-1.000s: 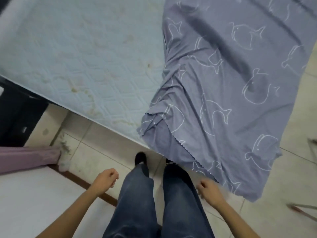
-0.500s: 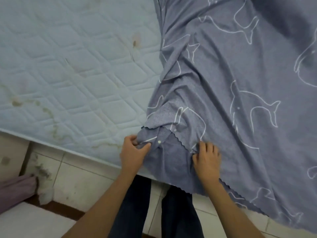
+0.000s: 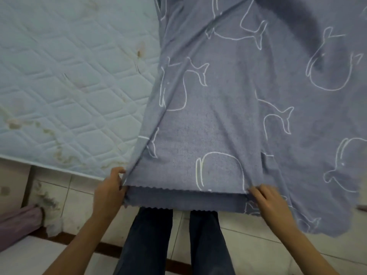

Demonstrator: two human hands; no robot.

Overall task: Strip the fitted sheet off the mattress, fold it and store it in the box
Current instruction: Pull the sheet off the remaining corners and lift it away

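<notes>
I see both hands pinching the whale-print fitted sheet (image 3: 228, 120) taut: left hand (image 3: 108, 192) at one folded corner, right hand (image 3: 267, 201) at the other, over the stained mattress (image 3: 69, 86).

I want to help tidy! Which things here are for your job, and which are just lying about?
For the job: whale sheet, mattress, left hand and right hand, both gripping the sheet's near edge.
Just lying about: purple cloth, tiled floor.
</notes>
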